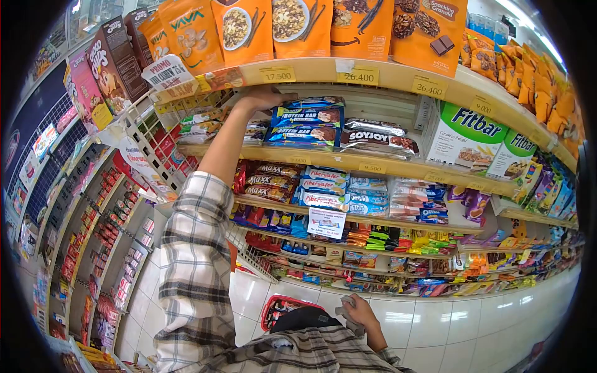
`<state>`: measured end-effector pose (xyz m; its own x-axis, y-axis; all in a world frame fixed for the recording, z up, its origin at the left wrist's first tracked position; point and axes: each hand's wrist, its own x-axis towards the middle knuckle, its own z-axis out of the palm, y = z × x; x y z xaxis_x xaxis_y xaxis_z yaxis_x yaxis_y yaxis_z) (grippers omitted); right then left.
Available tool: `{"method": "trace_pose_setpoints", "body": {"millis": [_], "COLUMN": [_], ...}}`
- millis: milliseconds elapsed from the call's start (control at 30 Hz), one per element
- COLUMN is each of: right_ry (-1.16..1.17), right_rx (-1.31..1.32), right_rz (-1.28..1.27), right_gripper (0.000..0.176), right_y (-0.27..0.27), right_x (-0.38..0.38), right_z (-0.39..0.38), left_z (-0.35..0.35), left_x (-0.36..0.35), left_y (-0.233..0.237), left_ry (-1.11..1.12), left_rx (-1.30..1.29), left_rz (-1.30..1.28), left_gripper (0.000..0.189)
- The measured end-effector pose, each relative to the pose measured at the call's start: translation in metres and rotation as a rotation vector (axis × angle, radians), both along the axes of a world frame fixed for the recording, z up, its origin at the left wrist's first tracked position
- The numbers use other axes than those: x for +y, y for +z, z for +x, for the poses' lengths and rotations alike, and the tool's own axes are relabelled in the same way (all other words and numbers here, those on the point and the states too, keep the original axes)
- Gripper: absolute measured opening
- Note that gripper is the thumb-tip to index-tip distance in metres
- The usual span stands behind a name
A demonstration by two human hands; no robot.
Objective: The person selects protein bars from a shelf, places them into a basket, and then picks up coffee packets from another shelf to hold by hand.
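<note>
My left hand [264,99] reaches into the upper shelf, just under the price strip. Its visible fingers stretch to the right beside the top of the stacked blue protein bar boxes [308,117]; the rest is partly hidden, and I see nothing held. To the right of that stack lie the dark Soyjoy bars [379,138]. Low in front of my body, my right hand [362,313] is closed around a crumpled grey cloth-like piece [349,309]. Close by on the floor is a red basket [271,309], partly covered by a black rounded item [305,319].
Orange snack pouches [301,31] line the shelf above my left hand. Fitbar boxes [466,138] stand to the right. Fiberwafer packs [323,186] fill the shelf below. A white wire rack [146,146] stands left of my arm, with more stocked shelves [93,242] beyond.
</note>
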<state>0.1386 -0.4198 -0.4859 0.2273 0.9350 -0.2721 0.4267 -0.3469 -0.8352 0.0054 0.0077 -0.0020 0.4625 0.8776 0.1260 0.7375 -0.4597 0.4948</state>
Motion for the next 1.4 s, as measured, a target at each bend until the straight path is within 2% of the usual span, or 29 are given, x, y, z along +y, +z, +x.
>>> {"method": "trace_pose_setpoints", "body": {"millis": [33, 67, 167, 200, 233, 267, 300, 333, 367, 400, 433, 467, 500, 533, 567, 633, 733, 833, 900, 967, 1033, 1133, 1233, 1267, 1333, 1400], "right_ry": [-0.018, -0.037, -0.095, -0.115, -0.135, -0.163, -0.236, -0.285, -0.417, -0.55, -0.642, -0.673, -0.974, -1.179, -1.26, -0.952, -1.162, -1.014, -1.035, -1.05, -1.108, -1.235, -1.303, -1.338, -1.369, -1.403], "right_rx": [-0.013, -0.024, -0.06, -0.073, -0.083, -0.075, -0.084, -0.071, -0.095, -0.095, -0.018, 0.194, 0.323, 0.953, 1.072, 1.333, 1.433, 1.569, 1.787, 1.817, 1.848, 1.817, 1.893, 1.969, 1.94, 1.957], "right_rz": [0.004, 0.006, 0.001, -0.001, -0.006, -0.022, 0.006, -0.007, -0.018, 0.036, 0.044, 0.118, 0.331, 0.554, 0.795, 1.196, 0.971, 0.738, 0.604, 0.482, 0.315, 0.002, -0.031, -0.084, -0.184, -0.316], "right_gripper": [0.042, 0.042, 0.041, 0.041, 0.04, 0.04, 0.037, 0.046, 0.055, 0.062, 0.057, 0.054, 0.042, 0.038, 0.038, 0.042, 0.047, 0.051, 0.054, 0.053, 0.052, 0.05, 0.049, 0.047, 0.046, 0.046], "right_y": [-0.001, 0.0, 0.014, 0.01, 0.008, 0.018, 0.005, -0.005, 0.0, -0.035, -0.059, -0.04, -0.028, -0.016, -0.009, -0.027, -0.035, -0.099, -0.135, -0.161, -0.196, -0.278, -0.301, -0.313, -0.325, -0.331], "right_x": [-0.002, -0.005, -0.012, -0.016, -0.021, -0.025, -0.035, -0.04, -0.044, -0.053, -0.063, -0.072, -0.075, -0.087, -0.104, -0.138, -0.151, -0.161, -0.167, -0.169, -0.179, -0.215, -0.229, -0.232, -0.238, -0.249], "right_z": [-0.002, -0.005, -0.022, -0.027, -0.034, -0.044, -0.063, -0.071, -0.085, -0.092, -0.095, -0.103, -0.124, -0.133, -0.147, -0.164, -0.213, -0.252, -0.284, -0.306, -0.324, -0.362, -0.373, -0.373, -0.373, -0.374], "left_z": [-0.001, -0.002, -0.005, -0.007, -0.007, -0.008, -0.019, -0.027, -0.034, -0.043, -0.051, -0.06, -0.073, -0.087, -0.103, -0.126, -0.165, -0.216, -0.258, -0.304, -0.34, -0.358, -0.397, -0.398, -0.404, -0.379], "left_x": [-0.004, -0.005, 0.05, 0.072, 0.037, 0.013, -0.011, -0.032, -0.059, -0.076, -0.094, -0.119, -0.149, -0.181, -0.213, -0.233, -0.254, -0.276, -0.291, -0.302, -0.316, -0.34, -0.354, -0.356, -0.365, -0.363], "left_y": [0.002, 0.0, -0.017, -0.024, -0.022, -0.019, -0.027, -0.032, -0.038, -0.05, -0.066, -0.084, -0.104, -0.127, -0.148, -0.215, -0.337, -0.465, -0.537, -0.609, -0.666, -0.728, -0.832, -0.856, -0.92, -0.949], "left_ry": [-0.011, -0.018, -0.202, -0.374, -0.241, -0.174, -0.12, -0.056, -0.138, -0.196, -0.257, -0.3, -0.335, -0.366, -0.409, -0.492, -0.458, -0.3, -0.117, 0.051, 0.196, 0.313, 0.055, 0.03, -0.003, 0.011], "left_rx": [-0.021, -0.111, -0.271, -0.326, -0.463, -0.545, -0.617, -0.672, -0.857, -0.944, -1.027, -1.129, -1.226, -1.311, -1.365, -1.304, -1.099, -0.835, -0.636, -0.416, -0.197, 0.125, 0.454, 0.521, 0.524, 0.593], "left_rz": [-0.008, 0.075, 0.407, 0.529, 0.521, 0.532, 0.519, 0.547, 0.459, 0.561, 0.65, 0.595, 0.525, 0.366, 0.19, 0.185, -0.089, -0.5, -0.71, -0.875, -1.068, -1.185, -0.973, -0.939, -0.743, -0.741], "left_gripper": [0.067, 0.059, 0.049, 0.042, 0.039, 0.036, 0.034, 0.044, 0.042, 0.038, 0.033, 0.03, 0.026, 0.02, 0.014, 0.009, 0.008, 0.008, 0.011, 0.016, 0.022, 0.025, 0.032, 0.037, 0.035, 0.043]}}
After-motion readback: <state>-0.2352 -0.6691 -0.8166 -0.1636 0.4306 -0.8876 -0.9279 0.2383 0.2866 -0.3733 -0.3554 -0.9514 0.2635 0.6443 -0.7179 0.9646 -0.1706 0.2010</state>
